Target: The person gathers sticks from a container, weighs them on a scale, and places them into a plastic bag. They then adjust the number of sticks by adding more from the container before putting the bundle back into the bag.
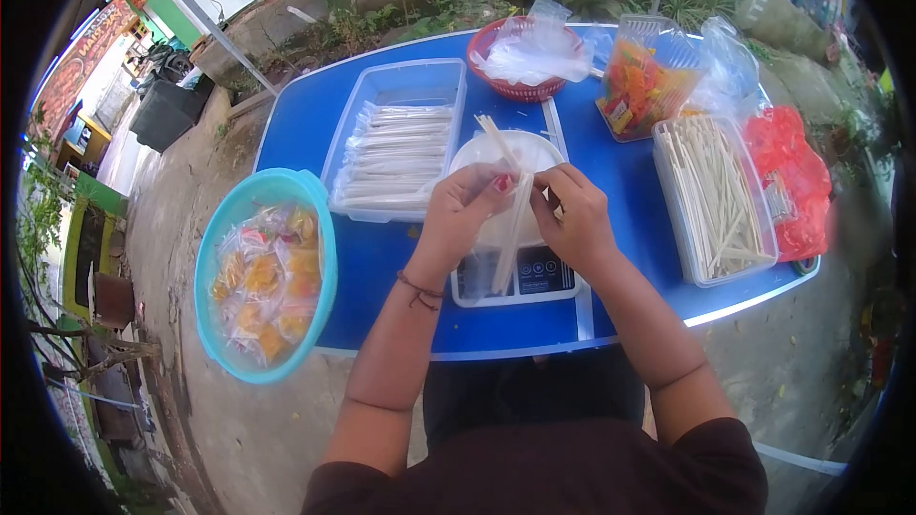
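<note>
Over a white kitchen scale [562, 281] with a round plate, both hands meet at a bundle of pale sticks [509, 238] partly in a thin clear plastic sleeve. My left hand [468, 205] is closed, thumb and fingers pinching the bundle near its upper part. My right hand [575, 215] is closed too, its fingertips pinching the edge of the sleeve beside the sticks. The upper stick ends stick out above my left hand, and the lower ends hang over the scale's display panel.
Left: a clear tray [348, 114] of wrapped bundles and a turquoise basin [205, 296] of bagged food. Behind: a red basket [487, 33] of plastic bags and a clear container [682, 62] of colourful packets. Right: a box [701, 272] of loose sticks and a red bag [806, 172].
</note>
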### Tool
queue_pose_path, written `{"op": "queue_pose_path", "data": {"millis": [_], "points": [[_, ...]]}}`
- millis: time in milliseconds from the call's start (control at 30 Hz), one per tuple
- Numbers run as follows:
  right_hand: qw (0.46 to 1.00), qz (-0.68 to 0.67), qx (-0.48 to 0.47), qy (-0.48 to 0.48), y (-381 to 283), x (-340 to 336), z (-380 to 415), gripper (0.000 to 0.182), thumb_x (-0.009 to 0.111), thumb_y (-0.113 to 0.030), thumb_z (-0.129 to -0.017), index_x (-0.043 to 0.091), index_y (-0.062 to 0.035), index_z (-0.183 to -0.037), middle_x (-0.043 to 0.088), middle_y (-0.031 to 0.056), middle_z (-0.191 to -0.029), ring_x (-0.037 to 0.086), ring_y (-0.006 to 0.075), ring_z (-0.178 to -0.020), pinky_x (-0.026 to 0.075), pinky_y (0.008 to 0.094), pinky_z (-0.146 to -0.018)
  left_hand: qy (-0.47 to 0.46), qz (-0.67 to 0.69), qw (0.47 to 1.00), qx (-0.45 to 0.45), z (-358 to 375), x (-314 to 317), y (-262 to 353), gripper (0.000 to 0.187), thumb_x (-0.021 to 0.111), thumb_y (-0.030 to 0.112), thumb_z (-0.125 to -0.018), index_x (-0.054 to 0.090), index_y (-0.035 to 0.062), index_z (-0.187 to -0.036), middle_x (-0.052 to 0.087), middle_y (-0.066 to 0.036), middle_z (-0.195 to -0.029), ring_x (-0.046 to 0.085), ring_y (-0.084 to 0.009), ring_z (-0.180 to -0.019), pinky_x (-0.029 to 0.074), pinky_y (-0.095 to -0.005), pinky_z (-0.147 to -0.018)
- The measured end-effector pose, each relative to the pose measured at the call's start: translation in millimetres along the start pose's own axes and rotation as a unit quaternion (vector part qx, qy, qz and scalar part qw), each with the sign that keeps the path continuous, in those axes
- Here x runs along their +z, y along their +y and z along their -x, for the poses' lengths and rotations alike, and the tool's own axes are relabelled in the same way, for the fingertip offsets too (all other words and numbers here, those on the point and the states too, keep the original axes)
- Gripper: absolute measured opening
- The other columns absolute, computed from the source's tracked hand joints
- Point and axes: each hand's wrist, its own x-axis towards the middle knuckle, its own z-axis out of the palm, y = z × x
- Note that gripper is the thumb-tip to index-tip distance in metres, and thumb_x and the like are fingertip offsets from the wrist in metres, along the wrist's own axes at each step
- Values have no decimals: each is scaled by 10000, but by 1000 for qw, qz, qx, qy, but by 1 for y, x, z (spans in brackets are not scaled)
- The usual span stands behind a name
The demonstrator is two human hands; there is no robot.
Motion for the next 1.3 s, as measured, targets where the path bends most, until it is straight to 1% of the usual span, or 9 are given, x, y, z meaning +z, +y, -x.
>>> {"op": "queue_pose_path", "data": {"millis": [133, 333, 433, 533, 633, 833, 1033, 1133, 1300], "points": [[1000, -12, 25, -12, -3, -4, 0, 99, 650, 30, -807, 606, 24, -896, 607, 140, -834, 633, 297, -684, 511, 348, -592, -33, -38, 999, 2, 2, 2, 4, 220, 641, 189, -938, 666, 15, -1070, 687, -39, -1002, 625, -90, -927, 488, -255, -875], [999, -25, 15, -15, 8, 0, 1, 118, 651, 49, -799, 591, 27, -898, 593, 143, -801, 627, 279, -660, 482, 331, -578, -66, -79, 995, 9, 3, 2, 5, 205, 630, 166, -939, 680, 12, -1065, 682, -31, -991, 598, -83, -920, 478, -247, -848], [996, -71, 55, 18, 6, -1, -2, 105, 667, 42, -816, 595, 24, -890, 604, 126, -784, 615, 220, -617, 473, 306, -566, -47, -59, 997, 11, 5, 2, 8, 186, 640, 162, -935, 660, 18, -1050, 680, -69, -1064, 627, -119, -983, 472, -273, -929], [986, -135, 80, 54, 9, 0, -3, 93, 684, 18, -836, 606, 17, -886, 616, 107, -777, 605, 166, -596, 469, 284, -561, -41, 45, 998, 29, 1, -4, -3, 145, 628, 135, -937, 657, 23, -1026, 660, -118, -1142, 613, -178, -1090, 461, -317, -982], [980, -170, 58, 83, 11, 2, -3, 87, 693, -5, -846, 617, 9, -886, 618, 87, -778, 615, 143, -600, 473, 275, -559, -57, 97, 992, 57, 1, -5, -6, 141, 643, 139, -929, 685, 30, -1008, 673, -33, -988, 599, -93, -936, 470, -250, -864], [994, -98, 9, 50, 3, -2, -5, 90, 684, 13, -839, 617, 16, -899, 620, 105, -807, 641, 186, -654, 493, 293, -590, -69, 51, 995, 59, 8, 0, 7, 143, 646, 151, -929, 694, 31, -991, 679, -15, -939, 596, -72, -903, 472, -233, -830], [998, -43, -32, 38, 4, -5, -5, 117, 662, 53, -811, 614, 29, -915, 616, 131, -843, 639, 273, -718, 500, 322, -626, -83, 21, 996, 38, 8, -1, 6, 144, 661, 151, -920, 675, 31, -998, 679, -27, -966, 605, -81, -922, 464, -246, -853], [997, -39, -45, 51, 6, -4, -4, 141, 648, 80, -785, 612, 31, -912, 612, 135, -841, 631, 290, -720, 500, 330, -634, -85, -9, 996, 24, 10, 2, 10, 157, 665, 169, -920, 681, 31, -994, 680, -21, -947, 602, -73, -902, 468, -240, -835], [999, -24, -31, 37, 3, -7, -5, 140, 643, 89, -779, 606, 29, -901, 607, 132, -824, 633, 271, -697, 500, 323, -632, -87, -24, 995, 36, 10, 2, 9, 169, 661, 175, -925, 683, 25, -1000, 685, -24, -946, 604, -67, -893, 473, -235, -830]]}}
